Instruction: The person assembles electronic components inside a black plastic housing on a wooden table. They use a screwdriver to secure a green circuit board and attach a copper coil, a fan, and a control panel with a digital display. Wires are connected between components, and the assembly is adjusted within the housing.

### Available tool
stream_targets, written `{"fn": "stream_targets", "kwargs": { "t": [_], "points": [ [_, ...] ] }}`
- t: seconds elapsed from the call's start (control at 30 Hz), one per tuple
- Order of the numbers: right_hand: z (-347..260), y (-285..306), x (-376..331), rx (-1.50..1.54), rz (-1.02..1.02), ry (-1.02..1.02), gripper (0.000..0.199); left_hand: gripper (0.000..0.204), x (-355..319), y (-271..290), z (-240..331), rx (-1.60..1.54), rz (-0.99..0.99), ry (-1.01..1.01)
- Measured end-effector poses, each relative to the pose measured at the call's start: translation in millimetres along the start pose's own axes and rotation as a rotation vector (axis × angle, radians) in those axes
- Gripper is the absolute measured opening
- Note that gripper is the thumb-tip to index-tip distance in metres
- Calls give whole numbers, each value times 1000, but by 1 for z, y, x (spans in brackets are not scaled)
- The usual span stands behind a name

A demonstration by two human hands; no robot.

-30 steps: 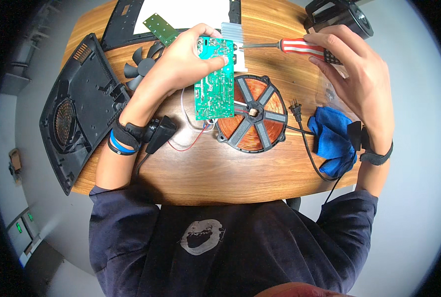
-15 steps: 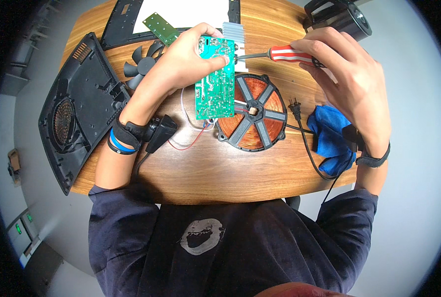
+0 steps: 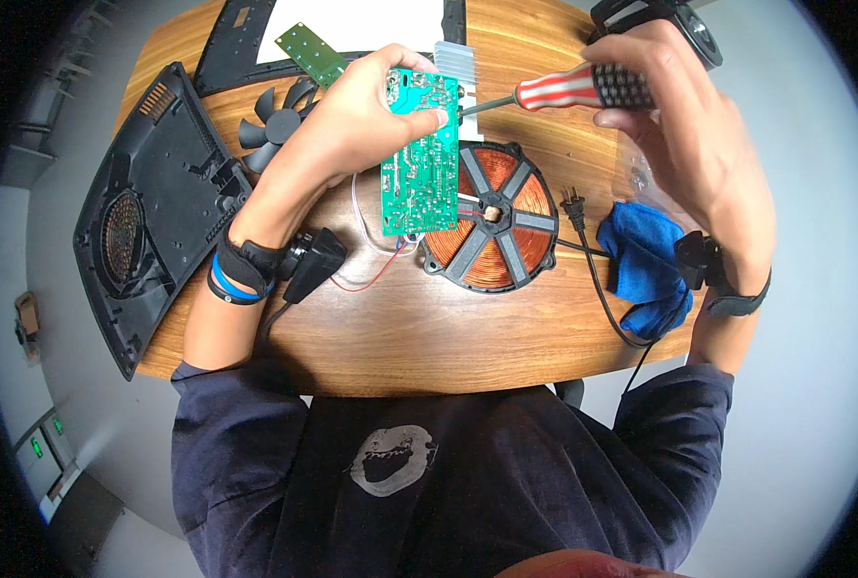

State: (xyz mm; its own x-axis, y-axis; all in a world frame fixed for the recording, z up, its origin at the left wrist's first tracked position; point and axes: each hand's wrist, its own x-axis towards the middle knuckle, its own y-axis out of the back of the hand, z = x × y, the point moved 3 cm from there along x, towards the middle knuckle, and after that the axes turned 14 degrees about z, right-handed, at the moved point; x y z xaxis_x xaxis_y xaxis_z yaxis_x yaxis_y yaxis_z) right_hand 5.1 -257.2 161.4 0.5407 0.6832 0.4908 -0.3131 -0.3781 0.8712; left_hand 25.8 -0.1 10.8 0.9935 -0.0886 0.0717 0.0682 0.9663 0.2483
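My left hand point(image 3: 376, 116) grips a green circuit board point(image 3: 419, 178) on its edge, thumb across the soldered face and fingers hidden behind. A finned metal heat sink point(image 3: 455, 64) sticks out past the board's upper right. In my right hand point(image 3: 674, 116) is a screwdriver point(image 3: 566, 91) with a red-and-white striped, dark-ended handle, held by the fingers around that end. Its shaft points left, and the tip meets a small part at the board's right edge. A round copper coil point(image 3: 535, 212) on a black spoked frame lies just below and right of the board.
At left rests a black plastic housing point(image 3: 173, 183) beside a black fan point(image 3: 282, 127). A small green board point(image 3: 310, 53) lies near a black-framed panel point(image 3: 352, 29) at the back. To the right are a blue cloth point(image 3: 641, 255), a power plug point(image 3: 573, 207) with cord, and a black object point(image 3: 703, 39).
My right hand has shifted slightly right and its grip has moved back along the screwdriver, baring more of the handle. The left hand and circuit board stay nearly still.
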Motion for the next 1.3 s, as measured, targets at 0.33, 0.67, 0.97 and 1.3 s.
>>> {"fn": "stream_targets", "kwargs": {
  "t": [0.33,0.67,0.97,1.3],
  "points": [
    [-23,14,23,-67,-2,-46,45,42,0,0,-4,104,24,-138],
    [-2,5,3,-51,-134,-121,35,37,-2,1,5,90,-1,-65],
    [-5,1,6,210,62,60,37,38,-2,-1,7,47,-19,-24],
    [-5,-4,-13,148,-206,-9,43,40,0,5,12,110,44,-58]
  ]
}}
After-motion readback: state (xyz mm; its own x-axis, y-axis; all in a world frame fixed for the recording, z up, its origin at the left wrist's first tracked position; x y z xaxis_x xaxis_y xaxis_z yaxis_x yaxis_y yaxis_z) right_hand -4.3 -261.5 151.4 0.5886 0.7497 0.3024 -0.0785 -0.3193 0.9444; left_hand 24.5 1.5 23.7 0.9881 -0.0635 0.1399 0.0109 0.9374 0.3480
